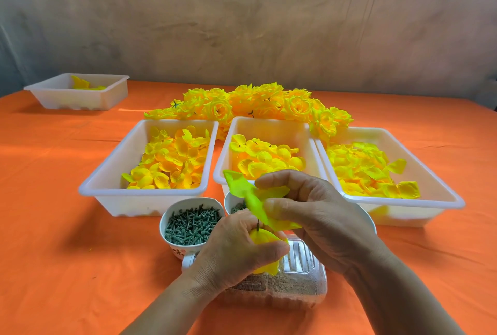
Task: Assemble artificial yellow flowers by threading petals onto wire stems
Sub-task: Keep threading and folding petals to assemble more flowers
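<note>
My left hand [236, 248] grips a partly built yellow flower [265, 240] with a thin dark wire stem [257, 225] sticking up from it. My right hand [309, 216] pinches a yellow-green petal piece [250, 194] just above the stem tip. Three white trays hold loose yellow petals: left tray [107, 173], middle tray [269, 125], right tray [441, 194]. A white cup [172, 216] of green stem pieces stands left of my hands. A second cup [231, 200] is mostly hidden behind the petal.
Finished yellow flowers [255, 103] lie heaped behind the trays. A fourth white tray [107, 95] with a few petals sits at the far left. A clear plastic container [295, 281] lies under my hands. An orange cloth [53, 227] covers the table.
</note>
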Motion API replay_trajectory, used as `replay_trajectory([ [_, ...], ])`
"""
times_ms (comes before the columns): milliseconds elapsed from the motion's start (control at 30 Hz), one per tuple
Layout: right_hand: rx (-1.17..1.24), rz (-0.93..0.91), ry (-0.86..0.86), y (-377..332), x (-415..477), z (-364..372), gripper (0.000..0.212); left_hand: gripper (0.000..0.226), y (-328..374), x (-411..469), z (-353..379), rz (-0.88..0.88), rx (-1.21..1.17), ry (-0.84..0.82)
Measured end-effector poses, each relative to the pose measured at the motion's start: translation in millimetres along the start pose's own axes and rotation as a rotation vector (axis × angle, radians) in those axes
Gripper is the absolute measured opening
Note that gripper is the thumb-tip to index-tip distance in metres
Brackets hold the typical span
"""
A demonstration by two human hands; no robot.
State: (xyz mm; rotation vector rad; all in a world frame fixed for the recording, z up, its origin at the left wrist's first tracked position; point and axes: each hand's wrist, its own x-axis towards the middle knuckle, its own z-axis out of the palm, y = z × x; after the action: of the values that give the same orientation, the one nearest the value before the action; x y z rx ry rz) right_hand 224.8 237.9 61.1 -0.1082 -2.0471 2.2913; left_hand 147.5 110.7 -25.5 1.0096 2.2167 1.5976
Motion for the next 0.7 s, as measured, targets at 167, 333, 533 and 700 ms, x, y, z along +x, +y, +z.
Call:
replay_trajectory([
  [167,-0.011,-0.029,0.008,-0.5,-0.1,1.7,0.023,0.024,-1.5,-0.5,0.2,-0.016,-0.091,0.002],
  [333,-0.071,-0.038,0.005,1.4,2.1,4.5,0.023,0.019,-1.6,0.1,0.9,0.015,-0.138,-0.005],
  [533,-0.103,-0.046,0.02,3.5,1.9,3.2,0.023,0.018,-4.7,-0.4,-1.0,0.007,-0.131,-0.014],
  [700,-0.065,-0.046,0.033,3.2,0.4,2.9,0.021,0.016,-3.6,-2.7,-1.9,-0.016,-0.13,-0.01],
])
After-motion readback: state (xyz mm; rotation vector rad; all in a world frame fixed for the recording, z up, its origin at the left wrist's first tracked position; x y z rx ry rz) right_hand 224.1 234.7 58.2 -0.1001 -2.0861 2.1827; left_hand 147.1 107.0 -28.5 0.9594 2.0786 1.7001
